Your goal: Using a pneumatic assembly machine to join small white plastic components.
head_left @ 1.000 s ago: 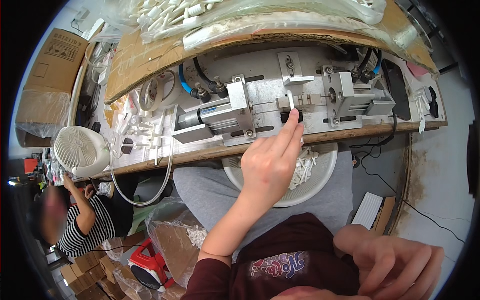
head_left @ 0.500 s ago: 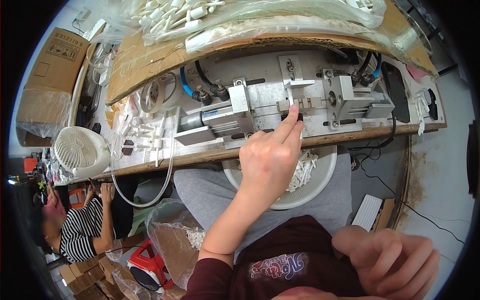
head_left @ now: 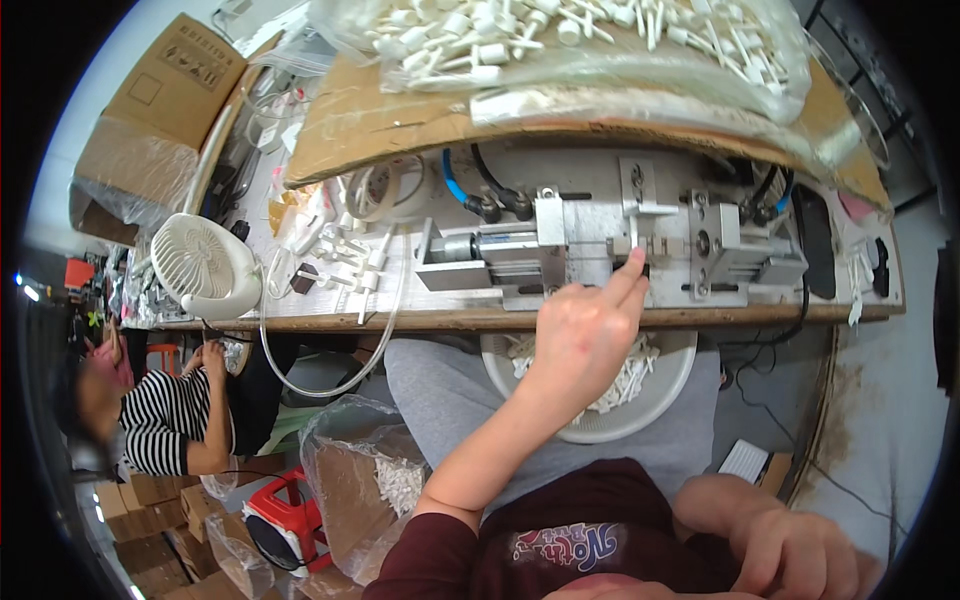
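Observation:
My left hand (head_left: pixel 588 335) reaches up to the metal fixture on the bench. Its index finger is stretched out and its tip touches a thin white plastic piece (head_left: pixel 634 232) standing in the small clamp block (head_left: pixel 660 246). The thumb is hidden under the hand. Pneumatic cylinders (head_left: pixel 505 242) flank the block. Below the hand, a white plastic basket (head_left: pixel 690 372) of white plastic parts (head_left: pixel 632 378) rests on my lap. My right hand (head_left: pixel 800 545), slightly blurred, is raised at the lower right, away from the bench, with curled fingers and nothing visible in them.
A cardboard sheet (head_left: pixel 390 115) above the fixture bears a clear bag of white capped sticks (head_left: pixel 570 30). Left of the fixture stand a small white fan (head_left: pixel 205 265) and loose white parts (head_left: pixel 350 262). A dark phone (head_left: pixel 815 245) lies right. A co-worker in stripes (head_left: pixel 170 420) sits left.
The view has shifted, so the bench sits lower and further right. My left fingertip stays at the white piece. My right hand has dropped slightly and its fingers are more folded.

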`<control>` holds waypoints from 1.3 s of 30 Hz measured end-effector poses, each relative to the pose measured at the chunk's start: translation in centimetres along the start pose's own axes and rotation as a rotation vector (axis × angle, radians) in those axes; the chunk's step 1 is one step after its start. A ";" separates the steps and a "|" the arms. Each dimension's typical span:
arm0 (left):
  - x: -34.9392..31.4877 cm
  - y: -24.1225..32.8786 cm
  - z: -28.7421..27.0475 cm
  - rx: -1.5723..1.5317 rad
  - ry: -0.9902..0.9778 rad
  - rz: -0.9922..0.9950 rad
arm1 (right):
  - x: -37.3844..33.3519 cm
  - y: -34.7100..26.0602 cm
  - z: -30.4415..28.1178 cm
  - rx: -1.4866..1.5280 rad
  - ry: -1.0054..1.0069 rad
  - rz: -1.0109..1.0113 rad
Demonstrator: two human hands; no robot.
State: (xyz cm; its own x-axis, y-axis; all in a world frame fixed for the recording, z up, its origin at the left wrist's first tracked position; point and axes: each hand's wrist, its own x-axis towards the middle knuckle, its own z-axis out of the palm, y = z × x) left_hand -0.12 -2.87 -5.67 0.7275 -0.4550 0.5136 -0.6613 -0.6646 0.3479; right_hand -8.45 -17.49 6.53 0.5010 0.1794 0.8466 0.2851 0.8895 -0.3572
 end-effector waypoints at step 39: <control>-2.0 -7.1 -15.3 -1.494 -0.475 0.261 | -16.7 8.3 -1.8 -0.705 0.803 0.741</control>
State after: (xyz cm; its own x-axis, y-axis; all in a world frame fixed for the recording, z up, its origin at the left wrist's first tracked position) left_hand 0.33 11.80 2.83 0.3693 -0.7843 0.4985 -0.1401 0.4833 0.8642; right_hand -13.00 -13.90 -11.30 0.9997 0.0112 -0.0236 -0.0256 0.2323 -0.9723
